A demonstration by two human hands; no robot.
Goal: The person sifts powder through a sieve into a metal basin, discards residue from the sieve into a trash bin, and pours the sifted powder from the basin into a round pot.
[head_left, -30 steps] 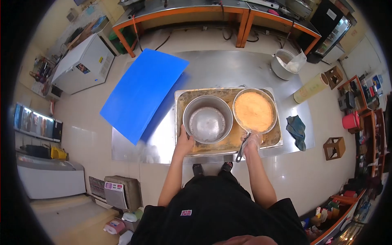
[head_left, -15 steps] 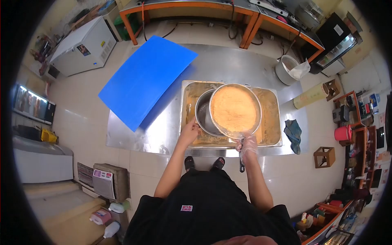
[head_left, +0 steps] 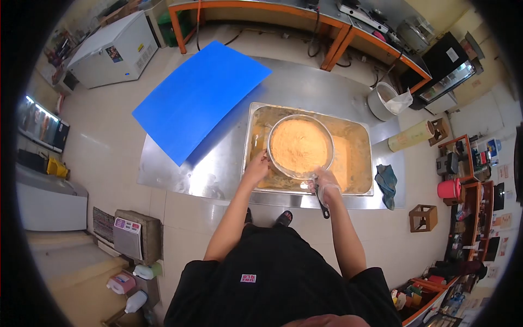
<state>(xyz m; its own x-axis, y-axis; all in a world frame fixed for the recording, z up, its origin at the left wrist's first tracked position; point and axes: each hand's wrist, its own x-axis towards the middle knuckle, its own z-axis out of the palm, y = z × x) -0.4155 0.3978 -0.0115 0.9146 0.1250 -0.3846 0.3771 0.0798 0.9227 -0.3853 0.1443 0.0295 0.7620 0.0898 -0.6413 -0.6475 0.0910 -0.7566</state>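
Note:
A round sieve full of orange-yellow powder (head_left: 301, 145) sits over the round metal pot, which it now hides almost fully. My right hand (head_left: 326, 184), in a clear plastic glove, is closed round the sieve's black handle (head_left: 322, 203). Bare, my left hand (head_left: 258, 167) grips the rim at the left side of the pot. Both stand in a large rectangular metal tray (head_left: 366, 163) with powder spread over its bottom, to the right of the sieve.
A blue board (head_left: 199, 98) lies at the table's left. On the right are a pot with a white bag (head_left: 383, 103), a yellowish roll (head_left: 411, 136) and a dark green cloth (head_left: 385, 186). Orange-framed benches (head_left: 261, 6) stand beyond the steel table (head_left: 305, 82).
My right hand has lifted the sieve from the tray's right side and brought it left over the pot. My left hand has stayed at the pot's rim. The whole view has shifted slightly.

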